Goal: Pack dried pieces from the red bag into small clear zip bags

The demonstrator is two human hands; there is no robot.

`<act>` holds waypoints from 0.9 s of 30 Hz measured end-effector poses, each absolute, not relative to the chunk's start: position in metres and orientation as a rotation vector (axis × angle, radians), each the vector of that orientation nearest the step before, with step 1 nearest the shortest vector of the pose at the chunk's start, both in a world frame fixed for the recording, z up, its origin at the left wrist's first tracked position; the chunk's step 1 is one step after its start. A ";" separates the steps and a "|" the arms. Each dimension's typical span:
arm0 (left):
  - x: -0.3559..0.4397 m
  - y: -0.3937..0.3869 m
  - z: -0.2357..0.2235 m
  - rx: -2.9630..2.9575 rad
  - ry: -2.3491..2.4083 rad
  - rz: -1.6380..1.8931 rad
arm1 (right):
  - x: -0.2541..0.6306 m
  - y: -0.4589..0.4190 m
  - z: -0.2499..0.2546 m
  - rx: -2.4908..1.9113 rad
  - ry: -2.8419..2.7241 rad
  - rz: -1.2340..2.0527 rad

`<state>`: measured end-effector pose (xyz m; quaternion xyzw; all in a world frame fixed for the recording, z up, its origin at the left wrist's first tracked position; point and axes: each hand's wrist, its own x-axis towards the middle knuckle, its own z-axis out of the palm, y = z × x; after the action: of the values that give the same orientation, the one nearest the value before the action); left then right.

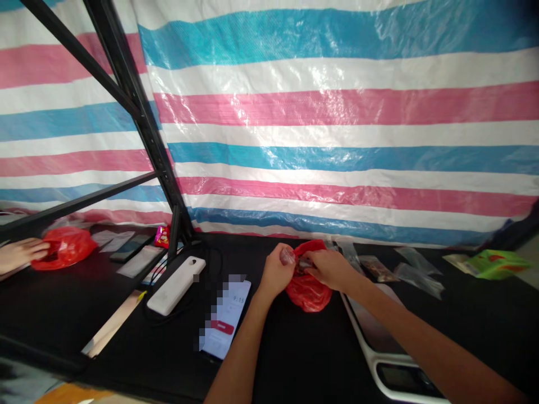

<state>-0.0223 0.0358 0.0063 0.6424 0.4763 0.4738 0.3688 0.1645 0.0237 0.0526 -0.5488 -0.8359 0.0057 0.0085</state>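
A red plastic bag sits on the black table in front of me, its mouth open and small dark pieces partly visible inside. My left hand is closed at the bag's left rim, gripping a small clear plastic bag. From the right, my right hand reaches into the red bag's mouth. Its fingers are bent together among the contents, and what they pinch is hidden. Just right of the red bag lies a white digital scale, partly covered by my right forearm.
Left of my arm lie a lit phone and a white power bank with black cable. Clear bags, a filled packet and a green package are at right. Beyond the black frame, another person's hand touches another red bag.
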 end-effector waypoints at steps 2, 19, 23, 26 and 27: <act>-0.024 0.036 0.009 1.632 1.236 1.265 | 0.171 0.022 0.053 -1.734 -2.624 -0.044; -0.013 0.005 0.032 2.115 2.033 1.062 | 0.178 -0.019 0.069 -2.021 -2.640 -0.290; -0.007 -0.003 0.035 1.960 2.169 0.649 | 0.174 -0.019 0.073 -2.012 -2.635 -0.229; -0.009 -0.005 0.035 1.903 2.128 0.525 | 0.170 -0.014 0.073 -1.953 -2.640 -0.174; -0.010 -0.005 0.034 1.890 2.079 0.524 | 0.169 -0.012 0.072 -1.932 -2.644 -0.149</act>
<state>-0.0096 -0.0045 0.0343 0.6547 0.7200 0.1816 0.1412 0.1692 -0.0117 0.0719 -0.5880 -0.8047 -0.0455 -0.0680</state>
